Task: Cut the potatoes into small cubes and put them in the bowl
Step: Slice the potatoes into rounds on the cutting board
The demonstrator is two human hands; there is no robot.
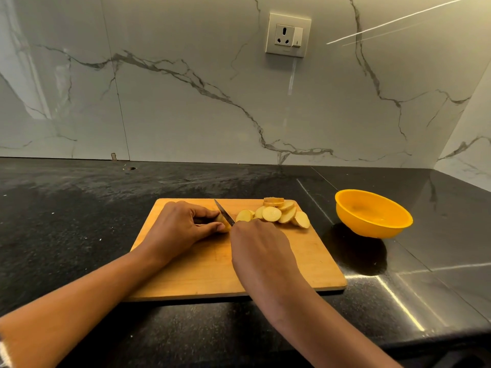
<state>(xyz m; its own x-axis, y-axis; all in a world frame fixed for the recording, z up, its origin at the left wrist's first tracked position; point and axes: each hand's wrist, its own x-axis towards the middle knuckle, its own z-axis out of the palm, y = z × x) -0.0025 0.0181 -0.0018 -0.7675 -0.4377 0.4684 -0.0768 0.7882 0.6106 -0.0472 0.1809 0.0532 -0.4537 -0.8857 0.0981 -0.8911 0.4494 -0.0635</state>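
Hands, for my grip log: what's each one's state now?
Left hand: holds the uncut potato end.
Right hand: grips the knife.

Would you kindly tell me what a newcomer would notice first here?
The bright yellow plastic bowl sits empty on the black stone counter, right of the rectangular wooden cutting board. There the left hand steadies a potato piece while the right hand cuts it with a small knife, pale round slices beside.

Cutting board (212,272) on counter (66,221), potato slices (276,213) on its far right, bowl (372,221) right of board
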